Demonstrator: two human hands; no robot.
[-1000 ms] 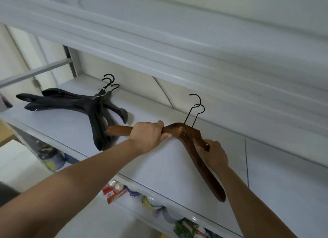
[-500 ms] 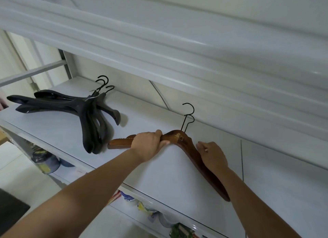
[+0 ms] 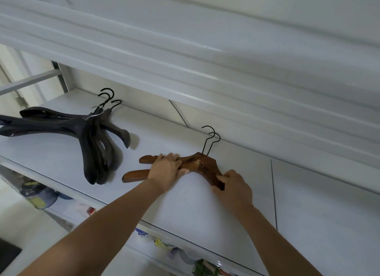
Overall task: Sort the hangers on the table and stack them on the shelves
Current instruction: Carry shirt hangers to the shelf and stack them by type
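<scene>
Two brown wooden hangers with black wire hooks lie stacked on the white shelf, their left arms fanned apart. My left hand presses down over their left arms near the neck. My right hand grips their right arms, hiding the ends. A pile of black hangers lies further left on the same shelf, hooks toward the back wall.
Another white shelf overhangs close above. Below the front edge, a lower shelf holds jars and packets. The shelf surface to the right of the brown hangers is bare, with a seam running front to back.
The brown hangers have come down flat onto the shelf and their left arms have spread apart. Both hands stayed on them, moving slightly lower.
</scene>
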